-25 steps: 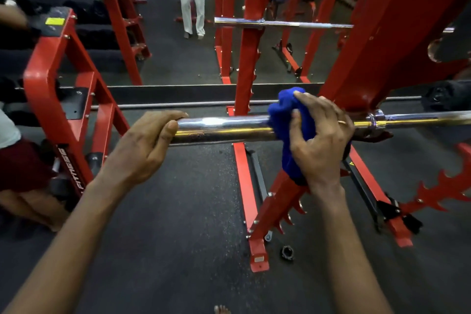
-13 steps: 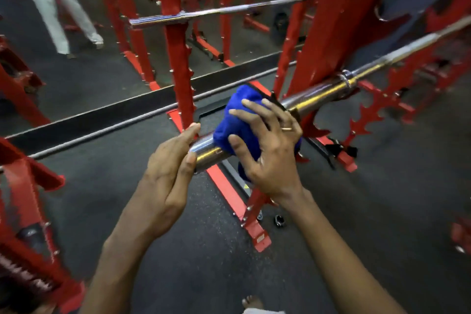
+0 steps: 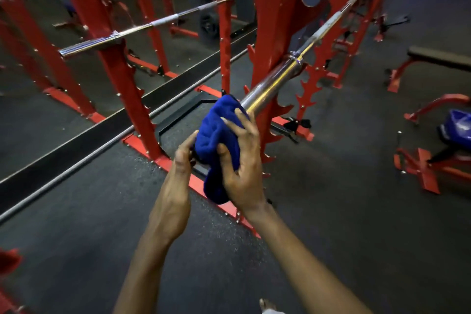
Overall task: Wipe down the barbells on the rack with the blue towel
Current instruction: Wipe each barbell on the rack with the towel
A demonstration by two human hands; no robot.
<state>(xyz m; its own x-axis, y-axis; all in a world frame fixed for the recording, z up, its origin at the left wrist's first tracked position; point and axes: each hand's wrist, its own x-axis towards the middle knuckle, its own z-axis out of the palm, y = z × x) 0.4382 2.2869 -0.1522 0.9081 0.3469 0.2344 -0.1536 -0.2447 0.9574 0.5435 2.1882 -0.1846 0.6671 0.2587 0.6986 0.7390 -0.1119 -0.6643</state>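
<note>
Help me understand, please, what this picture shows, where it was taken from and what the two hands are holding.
There is no machine here: a person wears a camera on the head, so the view looks down at their own arms in a gym. The right hand is curled round a blue towel, which wraps the near end of a steel barbell. That bar rests on a red rack. The left hand touches the towel's near edge; whether it grips the bar end is hidden. A second barbell lies on a rack behind, and a bench stands at the right.
</note>
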